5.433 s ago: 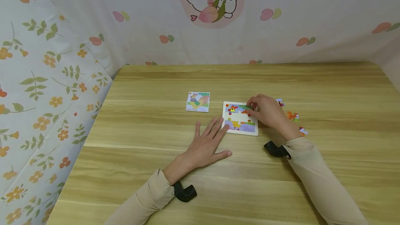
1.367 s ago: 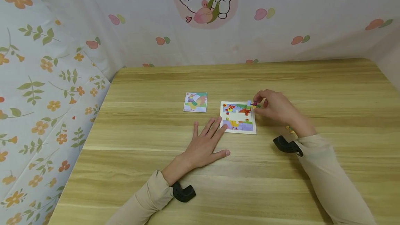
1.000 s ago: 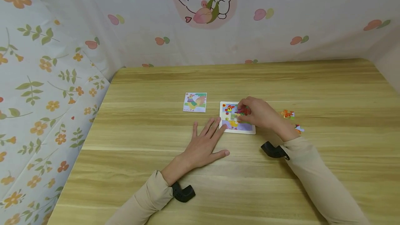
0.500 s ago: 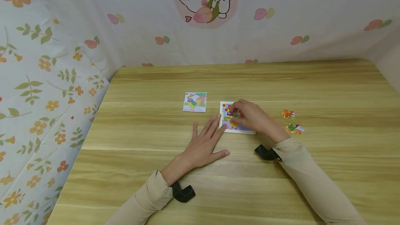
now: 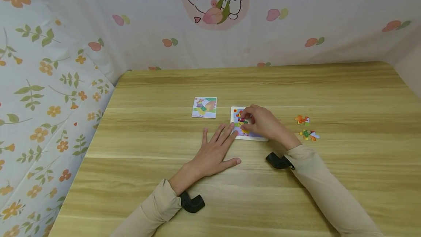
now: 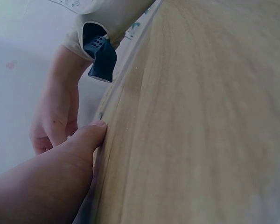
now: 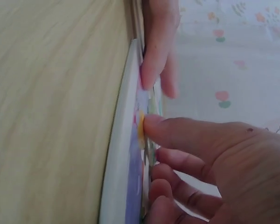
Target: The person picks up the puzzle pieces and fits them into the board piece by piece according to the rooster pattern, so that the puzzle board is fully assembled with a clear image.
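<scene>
A white-rimmed jigsaw tray [image 5: 251, 138] with a colourful rooster picture lies mid-table. My left hand [image 5: 213, 156] rests flat and spread on the table, its fingertips on the tray's left rim. Over the tray, my right hand [image 5: 264, 120] pinches a small jigsaw piece [image 5: 242, 120] at the left middle of the picture, thumb and fingers on its edges. Whether the piece is seated cannot be seen. In the right wrist view, the right thumb [image 7: 177, 130] touches the picture surface. The right hand covers much of the tray's right half.
Two loose jigsaw pieces, one orange [image 5: 302, 120] and one mostly green [image 5: 309, 135], lie right of the tray. A square rooster picture card [image 5: 204, 107] sits to its upper left. A patterned curtain [image 5: 141, 21] hangs behind the wooden table [image 5: 158, 127].
My right hand has left the tray's upper right, picked up a loose piece and carried it left onto the picture's middle row. The left hand has stayed at the rim.
</scene>
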### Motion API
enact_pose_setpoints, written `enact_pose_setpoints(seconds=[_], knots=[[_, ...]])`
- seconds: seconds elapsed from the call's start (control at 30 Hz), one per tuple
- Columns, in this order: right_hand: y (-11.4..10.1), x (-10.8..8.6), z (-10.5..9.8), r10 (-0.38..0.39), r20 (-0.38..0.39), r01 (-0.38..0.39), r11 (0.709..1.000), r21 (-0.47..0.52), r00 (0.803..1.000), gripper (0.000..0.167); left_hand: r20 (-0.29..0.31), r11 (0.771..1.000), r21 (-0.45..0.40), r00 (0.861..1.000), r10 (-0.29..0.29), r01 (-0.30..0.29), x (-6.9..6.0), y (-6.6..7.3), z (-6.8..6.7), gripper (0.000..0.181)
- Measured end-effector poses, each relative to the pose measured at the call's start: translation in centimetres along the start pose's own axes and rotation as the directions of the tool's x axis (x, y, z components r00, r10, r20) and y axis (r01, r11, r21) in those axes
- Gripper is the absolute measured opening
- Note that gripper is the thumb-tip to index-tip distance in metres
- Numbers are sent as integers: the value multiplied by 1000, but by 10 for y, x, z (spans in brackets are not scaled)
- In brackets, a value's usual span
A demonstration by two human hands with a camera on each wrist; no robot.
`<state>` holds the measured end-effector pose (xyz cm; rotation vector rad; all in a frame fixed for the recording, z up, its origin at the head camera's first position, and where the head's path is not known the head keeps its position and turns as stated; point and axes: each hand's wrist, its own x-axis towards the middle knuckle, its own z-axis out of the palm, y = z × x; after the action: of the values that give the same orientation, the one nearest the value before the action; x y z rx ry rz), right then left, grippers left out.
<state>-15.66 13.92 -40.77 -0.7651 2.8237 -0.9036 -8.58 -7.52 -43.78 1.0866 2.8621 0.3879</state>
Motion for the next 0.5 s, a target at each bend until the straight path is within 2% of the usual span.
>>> enact_pose_setpoints(seconds=[0.17, 0.5], knots=[[-2, 2, 1, 78, -1, -78, 995, 66, 997, 25, 0, 1000, 4, 1000, -5, 5, 0, -1, 1, 79], [-1, 3, 2, 94, 8, -94, 992, 80, 996, 25, 8, 1000, -11, 1000, 1, -1, 1, -1, -1, 78]])
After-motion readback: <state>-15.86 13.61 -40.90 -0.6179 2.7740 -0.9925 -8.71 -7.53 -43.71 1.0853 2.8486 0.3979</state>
